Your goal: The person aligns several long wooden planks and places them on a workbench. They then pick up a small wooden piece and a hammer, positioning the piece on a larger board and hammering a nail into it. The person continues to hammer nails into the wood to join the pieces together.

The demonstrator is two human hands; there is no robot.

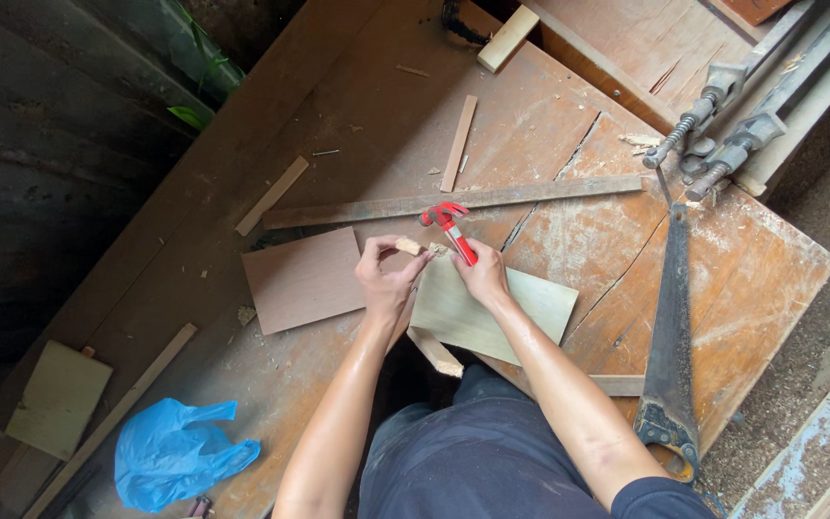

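A handsaw (670, 327), blue plastic bag (180, 454) and bar clamps (722, 135) lie about.

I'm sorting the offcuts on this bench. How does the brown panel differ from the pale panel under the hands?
The brown panel is reddish-brown; the pale panel is greenish-cream. The brown panel lies bare and untouched, while the pale panel sits under the right hand holding the red hammer. Both are thin, flat and roughly rectangular.

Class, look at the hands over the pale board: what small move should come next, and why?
Probably a short, light tap. The right hand holds the red hammer raised just above the small wood piece that the left hand pinches over the pale board. With fingers so close, a gentle stroke seems safest.
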